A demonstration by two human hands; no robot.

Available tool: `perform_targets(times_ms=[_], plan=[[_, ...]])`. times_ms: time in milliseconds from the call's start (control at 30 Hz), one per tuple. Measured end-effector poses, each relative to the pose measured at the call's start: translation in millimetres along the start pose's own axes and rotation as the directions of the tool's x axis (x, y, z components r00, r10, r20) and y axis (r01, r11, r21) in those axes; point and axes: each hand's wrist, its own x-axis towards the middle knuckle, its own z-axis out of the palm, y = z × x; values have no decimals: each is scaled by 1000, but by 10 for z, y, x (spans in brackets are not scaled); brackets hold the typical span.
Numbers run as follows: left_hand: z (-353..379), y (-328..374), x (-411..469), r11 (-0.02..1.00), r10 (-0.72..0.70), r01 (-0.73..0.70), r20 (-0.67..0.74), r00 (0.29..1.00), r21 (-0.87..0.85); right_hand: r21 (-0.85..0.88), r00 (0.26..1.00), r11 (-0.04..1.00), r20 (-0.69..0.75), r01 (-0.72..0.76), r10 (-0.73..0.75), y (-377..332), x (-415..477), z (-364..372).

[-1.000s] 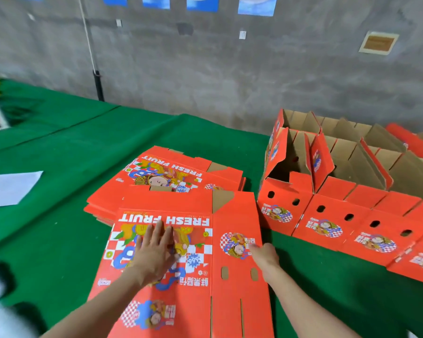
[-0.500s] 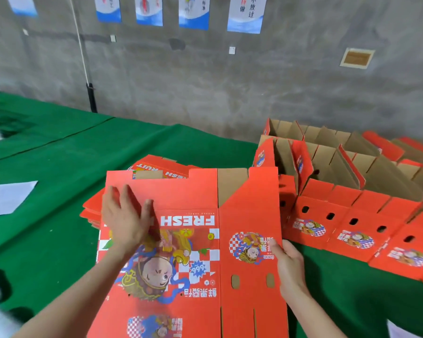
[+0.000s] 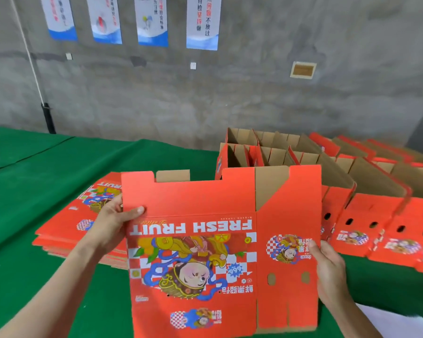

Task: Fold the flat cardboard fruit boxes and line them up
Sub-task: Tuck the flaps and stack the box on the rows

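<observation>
fingers (image 3: 137, 211) of left hand (image 3: 111, 224) and right hand (image 3: 330, 272) grip opposite edges of an upright flat red box (image 3: 193, 254), print inverted.

A flat red fruit box (image 3: 205, 240), its FRESH FRUIT lettering and cartoon figure upside down, stands nearly upright. Brown inner flaps show along its top edge. The left hand (image 3: 110, 225) and right hand (image 3: 330, 272) grip its side edges. Behind it on the left lies a stack of flat boxes (image 3: 66, 225). On the right, folded boxes (image 3: 376, 215) stand open-topped in rows, side by side.
</observation>
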Motion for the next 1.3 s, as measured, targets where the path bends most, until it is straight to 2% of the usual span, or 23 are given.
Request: perform_targets(times_ms=[67,100,167,233,300,367,500,633,767,833,900,933,1000,1067,1133,1233,1300], plan=[[220,-53,22,1000,15,-15,4,1000,-24,-121,995,990,-65,66,-74,-118,30,-80],[322,-77,29,999,24,-24,7,1000,-27,-243,980,961,-116,131,-163,-189,44,-102],[500,-130,30,999,37,-36,33,999,-28,-538,884,789,-157,298,-441,-367,54,-118],[643,-158,25,998,60,-59,44,997,-30,-653,781,587,10,479,-625,-530,34,-82],[752,-177,23,995,87,-85,39,995,-44,-642,777,525,183,558,-602,-701,1,-6],[834,-191,15,993,105,-102,43,994,-66,-640,815,536,271,550,-512,-837,9,30],[925,-193,-27,989,121,-110,109,987,-103,-715,871,517,283,471,-402,-1047,100,5],[1004,-177,-51,986,142,-124,180,973,-107,-761,854,409,370,504,-365,-1178,126,-1],[1114,-166,-46,980,189,-178,150,971,-84,-707,875,516,364,483,-319,-1201,199,-37],[1149,-152,-45,976,220,-218,112,969,-26,-659,897,624,405,420,-176,-1218,195,-45],[1137,-113,-34,976,211,-217,124,970,33,-592,877,726,479,349,-32,-1236,183,-65],[1123,-97,-1,981,170,-180,139,976,65,-565,863,752,505,340,-10,-1248,182,-83],[1061,-55,81,992,11,-25,110,994,128,-514,857,782,513,353,-50,-1288,180,-122],[990,-6,166,978,-181,165,127,975,129,-449,866,810,481,376,-136,-1309,193,-169],[997,10,194,960,-236,185,253,938,210,-372,870,843,450,389,-203,-1301,199,-208],[1051,-18,194,921,-245,160,209,947,354,-289,866,870,431,400,-254,-1265,196,-252],[1063,-32,230,912,-257,159,223,940,379,-247,863,885,432,394,-263,-1236,183,-280]])
